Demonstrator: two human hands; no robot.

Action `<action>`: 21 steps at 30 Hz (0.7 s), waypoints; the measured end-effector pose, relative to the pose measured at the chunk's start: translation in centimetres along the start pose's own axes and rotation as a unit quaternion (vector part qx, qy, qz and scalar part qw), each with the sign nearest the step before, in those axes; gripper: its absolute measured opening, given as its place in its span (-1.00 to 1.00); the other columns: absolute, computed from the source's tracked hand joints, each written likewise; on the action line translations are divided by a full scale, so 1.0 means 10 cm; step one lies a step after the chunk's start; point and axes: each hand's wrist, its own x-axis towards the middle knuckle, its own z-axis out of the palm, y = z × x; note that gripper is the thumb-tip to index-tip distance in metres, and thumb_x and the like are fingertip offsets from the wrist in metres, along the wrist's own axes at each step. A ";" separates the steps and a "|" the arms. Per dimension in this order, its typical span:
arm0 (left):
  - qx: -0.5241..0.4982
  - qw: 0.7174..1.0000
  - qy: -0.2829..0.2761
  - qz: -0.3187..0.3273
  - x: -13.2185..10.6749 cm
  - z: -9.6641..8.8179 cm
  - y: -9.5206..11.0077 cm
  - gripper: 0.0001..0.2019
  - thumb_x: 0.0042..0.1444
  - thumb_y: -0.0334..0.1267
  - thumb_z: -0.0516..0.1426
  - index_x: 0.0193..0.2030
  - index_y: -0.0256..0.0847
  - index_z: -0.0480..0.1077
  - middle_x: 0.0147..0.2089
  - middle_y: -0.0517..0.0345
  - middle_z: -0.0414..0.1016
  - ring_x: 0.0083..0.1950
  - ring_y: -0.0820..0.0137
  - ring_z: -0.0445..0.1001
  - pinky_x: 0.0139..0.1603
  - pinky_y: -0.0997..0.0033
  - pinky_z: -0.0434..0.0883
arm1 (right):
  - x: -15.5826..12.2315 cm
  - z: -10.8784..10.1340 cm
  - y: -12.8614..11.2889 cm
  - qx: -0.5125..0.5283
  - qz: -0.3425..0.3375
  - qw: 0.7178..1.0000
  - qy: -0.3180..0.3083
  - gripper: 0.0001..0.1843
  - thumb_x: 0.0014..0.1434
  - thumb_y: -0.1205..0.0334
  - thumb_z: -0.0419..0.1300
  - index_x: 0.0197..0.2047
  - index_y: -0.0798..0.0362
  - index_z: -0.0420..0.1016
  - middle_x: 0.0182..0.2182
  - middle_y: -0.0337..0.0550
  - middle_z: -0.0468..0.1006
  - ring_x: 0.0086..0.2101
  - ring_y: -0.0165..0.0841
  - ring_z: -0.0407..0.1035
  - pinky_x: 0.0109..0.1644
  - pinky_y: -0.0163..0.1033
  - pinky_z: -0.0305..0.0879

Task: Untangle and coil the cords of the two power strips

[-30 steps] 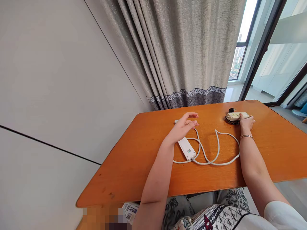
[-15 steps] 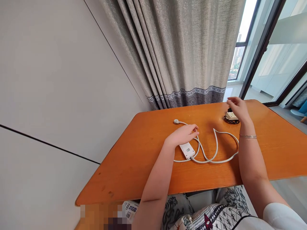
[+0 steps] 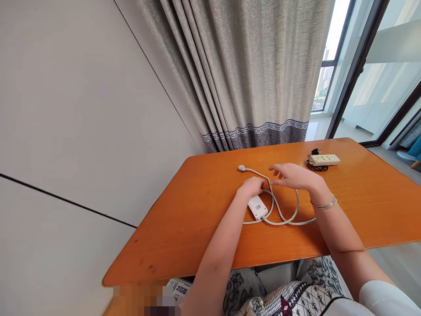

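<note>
A white power strip [image 3: 258, 208] lies on the table with its labelled, screwed side up. My left hand [image 3: 252, 187] covers its far end, fingers curled down round it; the fingertips are partly hidden. The white cord [image 3: 279, 223] runs from the strip's near end in loose loops to a white plug [image 3: 242, 168] farther back. Just right of my left hand, my right hand [image 3: 287, 175] hovers over the cord with fingers apart and nothing in them.
A second power strip [image 3: 325, 160], cream-coloured, sits at the back right with its black cord [image 3: 317, 167] bundled and a black plug [image 3: 316, 151] behind. The orange wooden table [image 3: 184, 219] borders a pale wall [image 3: 66, 131]. Grey curtains [image 3: 256, 79] hang beyond.
My right hand has come left and nearer from the cream power strip to above the white cord, uncovering that strip. My left hand has lowered, its fingers curling round the white strip's far end.
</note>
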 end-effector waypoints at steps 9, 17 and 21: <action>-0.043 0.997 0.042 -0.040 -0.04 -0.13 -0.20 -0.85 0.14 -0.35 0.10 -0.22 -0.22 0.50 -0.14 0.01 0.62 -0.16 0.28 0.55 -0.19 0.37 0.39 | 0.04 0.61 -0.67 -0.209 -0.067 0.954 -0.204 -0.51 0.02 -0.09 0.42 -0.17 0.18 0.65 -0.23 0.18 0.68 -0.16 0.00 0.60 -0.16 -0.12 0.47; -0.102 0.994 0.026 0.004 -0.08 -0.17 -0.22 -0.82 0.17 -0.26 0.11 -0.16 -0.25 0.49 -0.11 0.00 0.62 -0.17 0.29 0.55 -0.20 0.39 0.41 | -0.06 0.99 -0.90 -0.208 -0.113 0.948 -0.213 -0.64 0.20 0.58 0.12 0.06 0.26 0.48 -0.17 0.26 0.66 -0.12 -0.05 0.61 -0.16 -0.06 0.57; -0.130 0.990 0.023 0.046 -0.16 -0.24 -0.13 -0.78 0.20 -0.28 0.06 -0.09 -0.23 0.48 -0.08 0.05 0.62 -0.14 0.33 0.55 -0.12 0.42 0.42 | -0.06 0.92 -0.89 -0.199 -0.115 0.949 -0.213 -0.63 0.21 0.56 0.13 0.09 0.28 0.43 -0.15 0.25 0.65 -0.09 -0.06 0.60 -0.12 -0.05 0.58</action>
